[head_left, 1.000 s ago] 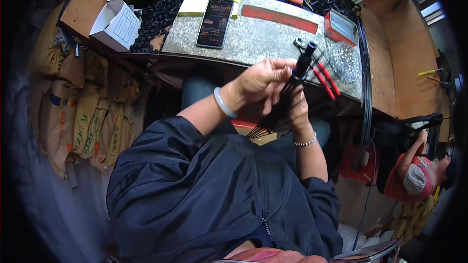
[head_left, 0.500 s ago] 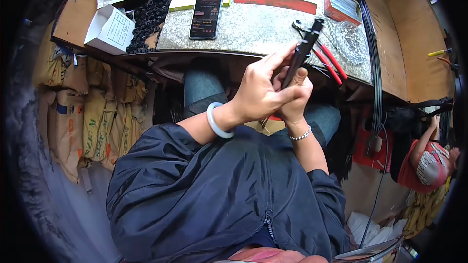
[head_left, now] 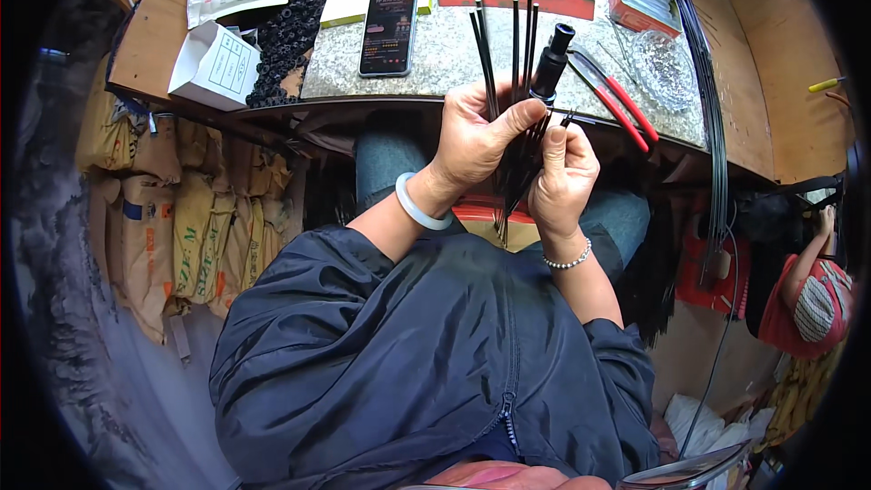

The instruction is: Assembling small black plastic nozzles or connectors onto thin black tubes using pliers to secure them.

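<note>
My left hand [head_left: 476, 141], with a pale bangle on its wrist, grips a bundle of thin black rods [head_left: 510, 100] that fan out upward over the bench edge and hang down below the palm. A short black tube piece [head_left: 549, 63] stands up among the rods just right of the left thumb. My right hand [head_left: 564, 172], wearing a bead bracelet, pinches the rods from the right side, fingertips pressed against the bundle. Both hands are held in front of the grey stone slab [head_left: 454, 54].
A phone [head_left: 390, 27] lies on the slab, red-handled pliers [head_left: 612, 100] to the right, a red tin [head_left: 642, 2], a white box [head_left: 218, 63], and a pile of small black parts [head_left: 290, 27]. Sacks [head_left: 172, 209] are stacked at left. Another person [head_left: 812, 295] sits at the right edge.
The rods have fanned out upward above my left hand, and the black tube piece now stands upright among them. Both hands have shifted slightly.
</note>
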Tool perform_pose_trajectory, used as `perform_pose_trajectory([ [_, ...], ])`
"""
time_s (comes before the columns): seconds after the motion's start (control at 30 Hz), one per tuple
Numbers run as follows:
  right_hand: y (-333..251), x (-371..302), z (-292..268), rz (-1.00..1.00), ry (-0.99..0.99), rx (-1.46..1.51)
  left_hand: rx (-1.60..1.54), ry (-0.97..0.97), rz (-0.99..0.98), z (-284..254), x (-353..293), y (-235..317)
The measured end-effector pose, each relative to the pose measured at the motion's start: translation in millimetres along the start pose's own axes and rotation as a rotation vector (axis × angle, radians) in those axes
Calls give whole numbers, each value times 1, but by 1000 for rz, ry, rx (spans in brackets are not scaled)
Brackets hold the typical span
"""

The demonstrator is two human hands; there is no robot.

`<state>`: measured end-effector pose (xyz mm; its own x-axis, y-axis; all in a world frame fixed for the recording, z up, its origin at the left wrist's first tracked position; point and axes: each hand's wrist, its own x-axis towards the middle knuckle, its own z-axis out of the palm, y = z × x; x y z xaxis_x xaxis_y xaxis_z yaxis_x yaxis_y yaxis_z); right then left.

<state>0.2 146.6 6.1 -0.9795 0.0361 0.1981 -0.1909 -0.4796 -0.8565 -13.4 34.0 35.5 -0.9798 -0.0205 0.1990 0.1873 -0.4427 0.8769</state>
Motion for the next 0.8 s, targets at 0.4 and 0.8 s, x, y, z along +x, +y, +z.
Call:
perform_pose_trajectory([
  [0.4, 6, 1, 0, 40, -98, 75, -60, -26, 22, -6, 0, -5],
  [0.8, 3, 3, 1, 118, -88, 108, -151, -6, -17, 0, -1, -2],
])
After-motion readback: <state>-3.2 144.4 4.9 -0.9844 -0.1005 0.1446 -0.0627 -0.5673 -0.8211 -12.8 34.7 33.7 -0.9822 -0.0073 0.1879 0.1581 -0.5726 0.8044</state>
